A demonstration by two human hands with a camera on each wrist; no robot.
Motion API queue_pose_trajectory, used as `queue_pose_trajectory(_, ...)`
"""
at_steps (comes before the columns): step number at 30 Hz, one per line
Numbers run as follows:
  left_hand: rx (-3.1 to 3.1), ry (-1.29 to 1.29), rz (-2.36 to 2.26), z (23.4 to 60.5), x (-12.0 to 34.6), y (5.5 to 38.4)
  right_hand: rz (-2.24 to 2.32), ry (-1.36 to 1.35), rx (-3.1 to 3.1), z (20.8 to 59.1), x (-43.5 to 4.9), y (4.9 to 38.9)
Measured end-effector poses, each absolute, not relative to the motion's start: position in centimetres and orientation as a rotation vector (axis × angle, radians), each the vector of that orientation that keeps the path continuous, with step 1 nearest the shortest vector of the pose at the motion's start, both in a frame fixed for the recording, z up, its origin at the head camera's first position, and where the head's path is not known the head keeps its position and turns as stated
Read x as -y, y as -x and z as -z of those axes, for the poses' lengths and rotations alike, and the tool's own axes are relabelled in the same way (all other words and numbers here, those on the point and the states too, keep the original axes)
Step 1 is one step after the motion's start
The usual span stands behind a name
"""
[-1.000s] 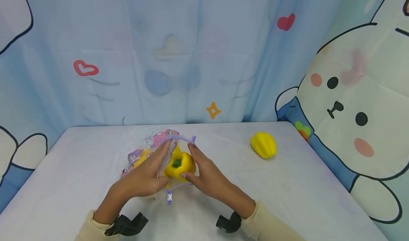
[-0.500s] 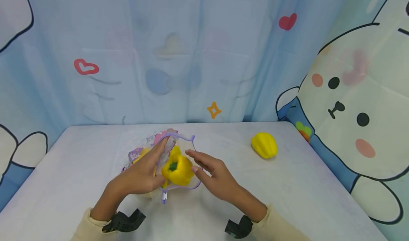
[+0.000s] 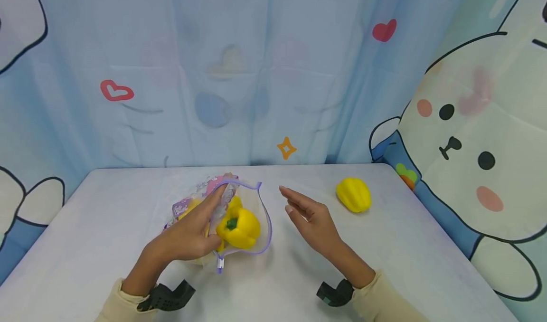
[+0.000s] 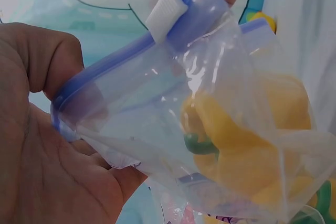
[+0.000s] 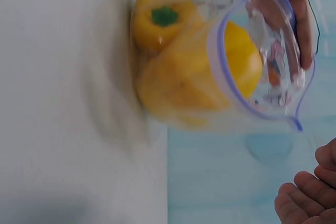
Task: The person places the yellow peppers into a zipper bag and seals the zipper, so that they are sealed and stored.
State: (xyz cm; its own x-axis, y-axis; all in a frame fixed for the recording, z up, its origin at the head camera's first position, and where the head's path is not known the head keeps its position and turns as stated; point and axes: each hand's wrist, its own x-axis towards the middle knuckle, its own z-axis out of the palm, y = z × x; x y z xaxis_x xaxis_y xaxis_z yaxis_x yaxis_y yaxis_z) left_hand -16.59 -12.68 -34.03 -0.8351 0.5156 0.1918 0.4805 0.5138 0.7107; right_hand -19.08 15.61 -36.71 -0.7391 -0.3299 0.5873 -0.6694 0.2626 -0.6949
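A clear zip bag [image 3: 181, 209] with a purple zip edge and pink and purple print stands on the table, mouth spread open toward me. My left hand [image 3: 188, 236] grips one side of its mouth; in the left wrist view the thumb hooks over the purple edge [image 4: 100, 69] by the white slider [image 4: 166, 15]. Inside lie yellow bell peppers, one [image 3: 240, 229] with its green stem facing the opening; the right wrist view shows another pepper [image 5: 157, 22] through the plastic. My right hand [image 3: 312, 222] hovers beside the bag, fingers loosely bent, holding nothing.
One more yellow bell pepper [image 3: 353, 194] lies on the white-covered table [image 3: 410, 265] at the back right. Behind the table hangs a blue printed curtain [image 3: 248, 75]. Black wrist mounts [image 3: 166, 297] sit at both cuffs.
My right hand has let go of the bag's right side and moved right, away from it. The bag's mouth has widened on that side. My left hand keeps its grip.
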Motion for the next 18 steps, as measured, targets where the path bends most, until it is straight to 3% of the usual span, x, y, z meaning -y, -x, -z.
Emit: queue_pose_trajectory(18, -2.690, -0.903, -1.246, 34.3, 12.7, 16.5, -1.352, -0.580, 2.303, 39.4, -22.8, 24.7)
